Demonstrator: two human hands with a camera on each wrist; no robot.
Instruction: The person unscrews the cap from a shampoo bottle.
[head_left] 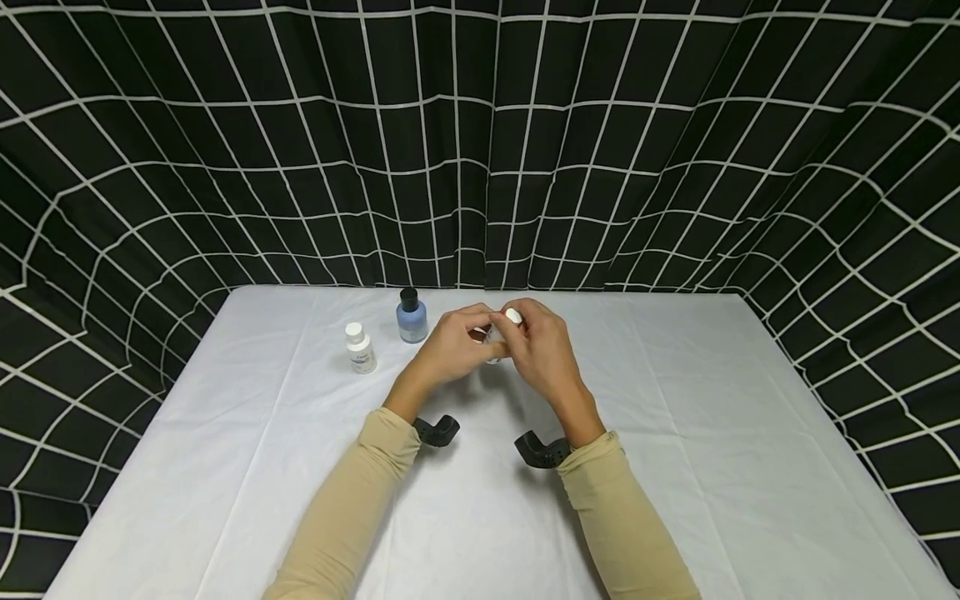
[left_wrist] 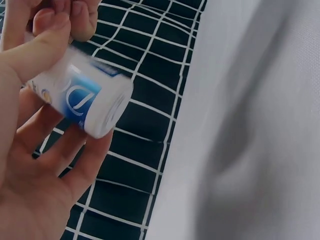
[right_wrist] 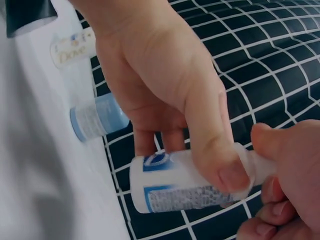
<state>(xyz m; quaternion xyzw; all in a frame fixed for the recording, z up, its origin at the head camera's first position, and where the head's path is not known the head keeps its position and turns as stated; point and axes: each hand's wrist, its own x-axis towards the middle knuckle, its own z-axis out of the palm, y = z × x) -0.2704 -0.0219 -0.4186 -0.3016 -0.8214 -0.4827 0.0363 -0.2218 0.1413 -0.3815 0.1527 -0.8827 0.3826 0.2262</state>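
A white roll-on style bottle with a blue label (right_wrist: 172,185) is held tilted above the table. My left hand (head_left: 453,346) grips its body, thumb on one side and fingers on the other. At the bottle's top end, my right hand (head_left: 543,350) pinches the white cap (head_left: 513,316) between thumb and fingers. The bottle's flat base (left_wrist: 111,111) points toward the table in the left wrist view. Fingers mostly cover the cap and neck, so whether the cap sits on or is loose cannot be told.
Left of my hands, a blue bottle with a black cap (head_left: 412,318) stands on the white-covered table (head_left: 712,467). A small white bottle (head_left: 361,350) stands farther left. Behind the table hangs a black curtain with a white grid (head_left: 480,150).
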